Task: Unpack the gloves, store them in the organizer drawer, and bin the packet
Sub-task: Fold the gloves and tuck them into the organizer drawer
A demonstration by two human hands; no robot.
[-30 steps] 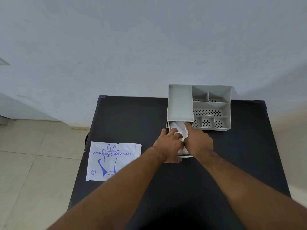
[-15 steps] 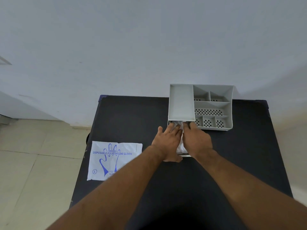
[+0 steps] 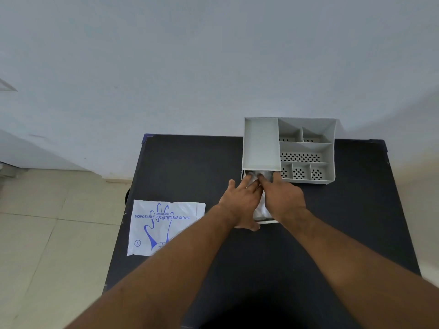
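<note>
A grey organizer (image 3: 306, 148) stands at the table's far side, its drawer (image 3: 268, 221) pulled out toward me. Clear plastic gloves (image 3: 260, 206) lie bunched in the drawer. My left hand (image 3: 241, 203) and my right hand (image 3: 282, 198) press flat on the gloves side by side, fingertips reaching under the organizer's front edge. Most of the drawer and the gloves are hidden beneath my hands. The white glove packet (image 3: 164, 225) with blue print lies flat at the table's left edge, apart from both hands.
The black table (image 3: 190, 167) stands against a pale wall. A tiled floor (image 3: 47, 222) lies to the left. The organizer's top has several open compartments, some with perforated bottoms.
Both hands have slid forward, pushing the gloves deeper into the drawer under the organizer; less white plastic shows than a second ago.
</note>
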